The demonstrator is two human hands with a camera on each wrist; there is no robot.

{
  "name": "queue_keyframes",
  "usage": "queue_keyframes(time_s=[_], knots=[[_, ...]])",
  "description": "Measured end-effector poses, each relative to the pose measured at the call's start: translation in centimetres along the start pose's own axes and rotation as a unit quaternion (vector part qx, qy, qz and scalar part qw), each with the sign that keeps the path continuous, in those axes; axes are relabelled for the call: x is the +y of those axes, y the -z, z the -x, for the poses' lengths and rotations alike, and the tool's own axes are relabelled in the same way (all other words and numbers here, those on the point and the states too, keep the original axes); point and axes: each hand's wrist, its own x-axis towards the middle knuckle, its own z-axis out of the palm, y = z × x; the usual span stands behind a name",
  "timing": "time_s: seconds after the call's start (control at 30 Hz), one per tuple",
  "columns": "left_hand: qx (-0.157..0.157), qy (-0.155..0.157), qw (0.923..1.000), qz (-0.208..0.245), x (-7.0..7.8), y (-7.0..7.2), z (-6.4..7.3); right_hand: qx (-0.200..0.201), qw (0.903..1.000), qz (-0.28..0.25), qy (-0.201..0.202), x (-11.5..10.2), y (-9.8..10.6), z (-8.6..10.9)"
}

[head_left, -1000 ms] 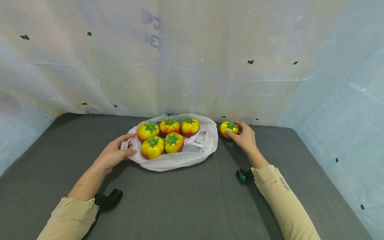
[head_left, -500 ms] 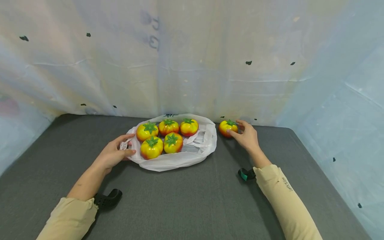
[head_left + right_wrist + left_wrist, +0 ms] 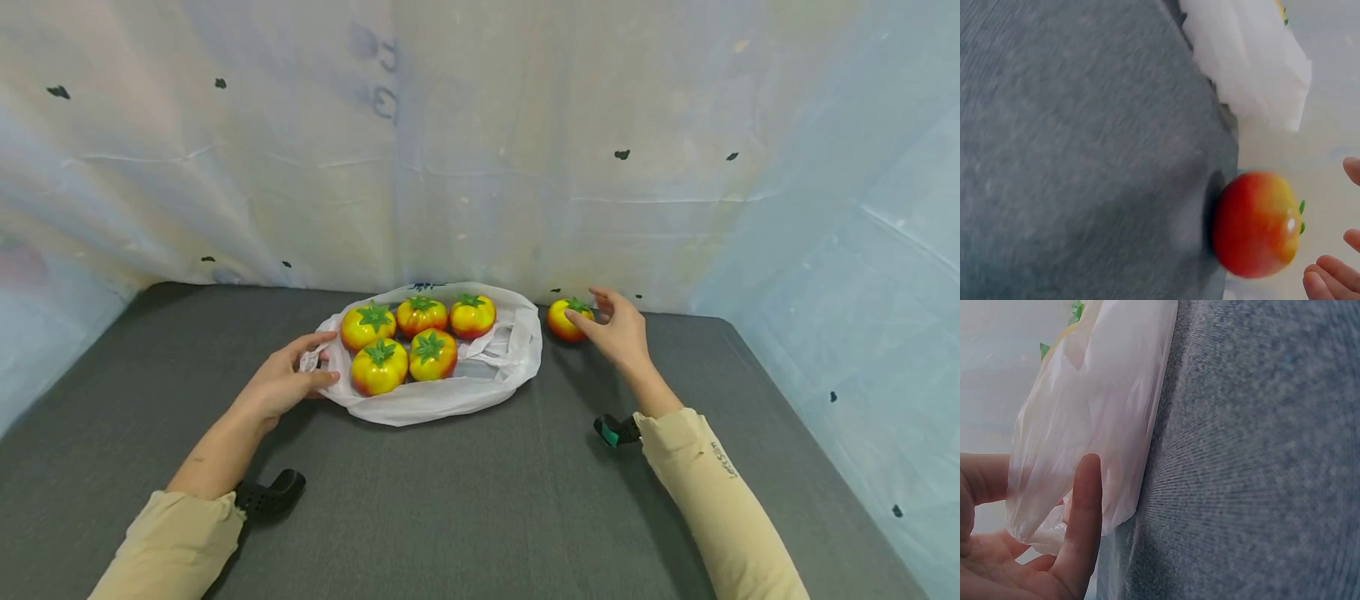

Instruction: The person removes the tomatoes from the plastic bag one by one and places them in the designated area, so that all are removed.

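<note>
Thumb and fingers of the left hand (image 3: 279,382) hold the left end of a thin white plastic bag (image 3: 423,410) containing five glossy yellow-red tomatoes (image 3: 378,375). Just beyond the bag's right edge, the right hand (image 3: 618,333) is spread, gripping nothing, beside a sixth round yellow-red tomato (image 3: 561,325). Its smooth body could roll; thumb and fingers probably work best on opposite flanks, with the bag held steady.

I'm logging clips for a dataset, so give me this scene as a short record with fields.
container: white plastic bag, mouth facing up
inside: five yellow-red fruits with green tops
outside: one similar fruit, right of the bag
left hand: thumb and fingers around the bag's left end
right hand: beside the lone fruit, not gripping
surface: dark grey
</note>
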Motion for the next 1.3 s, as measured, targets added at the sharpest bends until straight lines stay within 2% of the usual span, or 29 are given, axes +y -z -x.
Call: queue_keyframes(time_s=[0.37, 0.8, 1.3], knots=[[0.002, -0.001, 1.0000, 0.000, 0.0, 0.0, 0.1, -0.002, 0.9983, -0.055, 0.019, -2.6, -0.8, 0.2], [0.009, -0.001, 0.9999, -0.005, 0.1, -0.1, 0.0, -0.018, 0.9955, -0.080, 0.048, -5.4, -2.6, 0.3], [0.003, 0.001, 1.0000, 0.007, 0.0, -0.2, -0.1, -0.053, 0.9903, -0.117, 0.053, -6.8, -4.7, 0.4]])
